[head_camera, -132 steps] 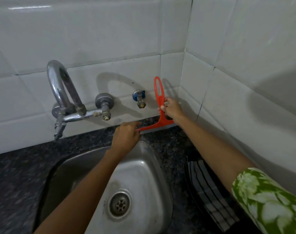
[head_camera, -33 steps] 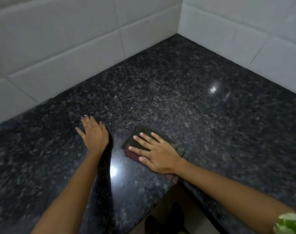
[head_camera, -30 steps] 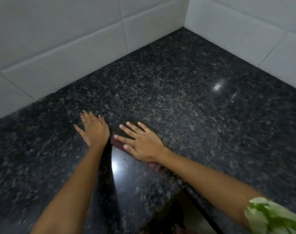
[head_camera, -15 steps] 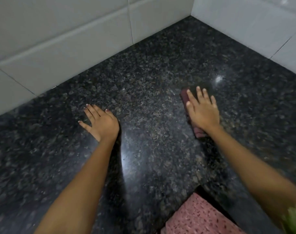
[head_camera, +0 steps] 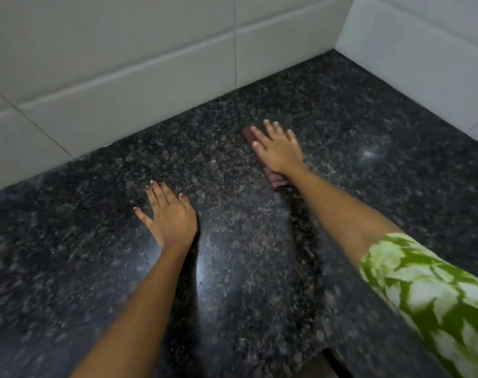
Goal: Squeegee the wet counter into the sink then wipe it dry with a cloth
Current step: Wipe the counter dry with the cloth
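Note:
The dark speckled granite counter (head_camera: 259, 255) fills the view and shines with a light glare. My right hand (head_camera: 280, 150) lies flat, fingers spread, pressing a dark maroon cloth (head_camera: 276, 181) against the counter toward the back corner; only the cloth's edges show around the hand. My left hand (head_camera: 168, 216) rests flat on the counter with fingers spread and nothing in it. Neither the sink nor the squeegee is in view.
White tiled walls (head_camera: 150, 64) meet at the back right corner (head_camera: 337, 49). The counter's front edge has an inner corner at the bottom (head_camera: 323, 350), with floor below it.
My right hand has slid the cloth farther back toward the wall. Earlier it pushed the cloth from beside my left hand out to the right. My left hand has stayed planted.

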